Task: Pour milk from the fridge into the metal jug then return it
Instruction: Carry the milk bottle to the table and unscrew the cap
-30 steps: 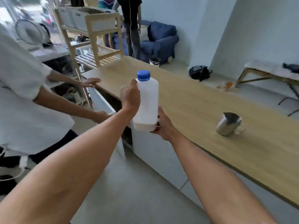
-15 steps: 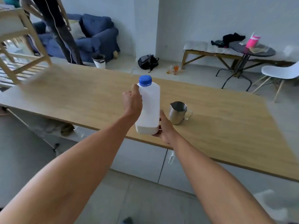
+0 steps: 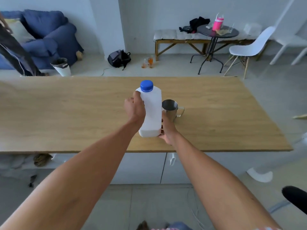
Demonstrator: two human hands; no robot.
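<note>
A white plastic milk bottle (image 3: 152,112) with a blue cap (image 3: 146,86) is held upright over the wooden counter (image 3: 66,113). My left hand (image 3: 135,108) grips its left side near the shoulder. My right hand (image 3: 167,129) supports its lower right corner and base. The cap is on. Just behind and to the right of the bottle stands the metal jug (image 3: 171,109), upright, handle pointing right, its left part hidden by the bottle.
White cabinet doors (image 3: 144,168) sit under the counter's near edge. Beyond the counter are a blue sofa (image 3: 49,39), a white bin (image 3: 61,67), a black backpack (image 3: 118,58), a bench (image 3: 179,39), a round black table (image 3: 217,33) and a white chair (image 3: 249,47).
I have turned right, away from the person in white and the shelf, to face the counter squarely. The bottle, still in both hands, now sits right beside the jug.
</note>
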